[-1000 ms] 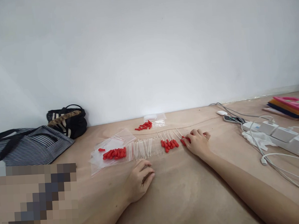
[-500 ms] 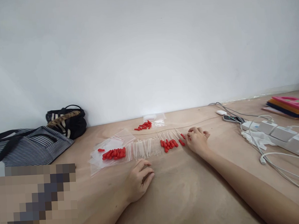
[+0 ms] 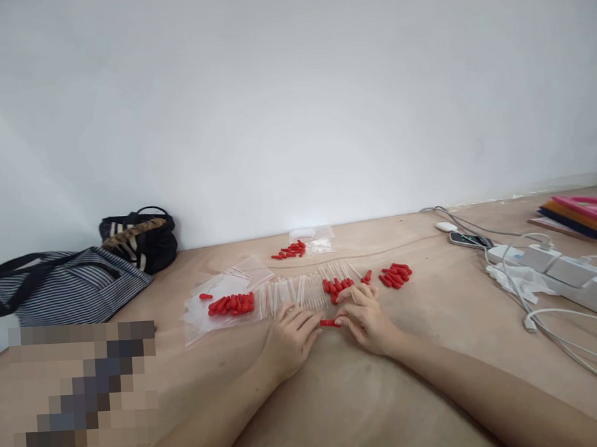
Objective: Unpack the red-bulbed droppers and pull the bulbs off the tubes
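My right hand (image 3: 366, 320) pinches a small red rubber dropper bulb (image 3: 328, 322) between thumb and fingers, low over the table. Close to the bulb's left end are the fingertips of my left hand (image 3: 289, 337). That hand is loosely bent with a gap between thumb and fingers, and nothing shows in it. Thin clear dropper tubes (image 3: 295, 292) lie side by side just beyond my hands. A pile of red bulbs (image 3: 334, 286) rests against the tubes, partly hidden by my right fingers. More bulbs (image 3: 395, 275) lie to the right, and another heap (image 3: 231, 304) to the left.
Clear zip bags (image 3: 198, 325) lie under the left heap. Farther back are a few red bulbs (image 3: 290, 250) and a bag of tubes (image 3: 319, 242). A striped bag (image 3: 72, 289) and a black bag (image 3: 149, 241) stand left. A power strip (image 3: 571, 279) with cables is right.
My right hand has come left and toward me from the right-hand bulbs, now with a red bulb in it. My left hand has moved slightly right and forward, close to it.
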Demonstrator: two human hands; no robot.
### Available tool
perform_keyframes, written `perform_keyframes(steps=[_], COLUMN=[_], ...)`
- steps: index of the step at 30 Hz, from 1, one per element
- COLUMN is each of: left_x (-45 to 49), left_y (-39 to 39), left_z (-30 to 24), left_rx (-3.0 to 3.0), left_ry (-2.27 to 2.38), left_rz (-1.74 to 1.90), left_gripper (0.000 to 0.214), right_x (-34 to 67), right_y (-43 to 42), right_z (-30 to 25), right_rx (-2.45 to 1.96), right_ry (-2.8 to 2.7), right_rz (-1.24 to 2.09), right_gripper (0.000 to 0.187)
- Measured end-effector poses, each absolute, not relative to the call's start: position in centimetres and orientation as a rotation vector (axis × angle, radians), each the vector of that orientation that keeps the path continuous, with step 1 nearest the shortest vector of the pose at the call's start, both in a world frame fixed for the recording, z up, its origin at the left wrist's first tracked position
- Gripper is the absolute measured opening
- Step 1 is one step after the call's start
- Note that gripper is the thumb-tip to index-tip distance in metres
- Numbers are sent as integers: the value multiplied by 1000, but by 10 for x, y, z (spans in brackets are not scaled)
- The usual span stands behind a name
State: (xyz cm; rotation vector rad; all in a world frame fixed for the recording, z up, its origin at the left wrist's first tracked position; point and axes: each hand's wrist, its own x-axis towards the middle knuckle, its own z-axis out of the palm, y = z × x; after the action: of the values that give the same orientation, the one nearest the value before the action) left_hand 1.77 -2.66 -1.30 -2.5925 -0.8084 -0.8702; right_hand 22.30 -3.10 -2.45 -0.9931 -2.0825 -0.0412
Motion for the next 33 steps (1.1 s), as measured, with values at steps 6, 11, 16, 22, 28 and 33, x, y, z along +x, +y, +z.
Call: perform_keyframes(steps=[6,11,16,22,28,33], left_x=[18,19,20,20,20,20], left_y=[-22,-24,-27,-30,-30,-30], left_z=[-23,-22,-19,-17,-16,-17], left_rx=[-2629,-2641,-2634,-2650,-2657,-2666], left_ry=[-872,-826,-828,-842,-831,-837], left_rz=[-813,-830,-765,-769,-792,-812], left_gripper=[28,30,32,30,32,32], right_x=[222,213,211,214,215,214], right_y=[-31,-32,-35,-38,-39,-41], right_z=[-24,-27,-28,-25,-25,-24], right_rx=[-956,-876,-890,-859,-794,-767], right_ry=[-2132,-2187,-2166,-2150,-2130,-2135], right_rz=[3,-143,-255,-251,-271,-242], right_gripper=[19,19,16,16,19,20])
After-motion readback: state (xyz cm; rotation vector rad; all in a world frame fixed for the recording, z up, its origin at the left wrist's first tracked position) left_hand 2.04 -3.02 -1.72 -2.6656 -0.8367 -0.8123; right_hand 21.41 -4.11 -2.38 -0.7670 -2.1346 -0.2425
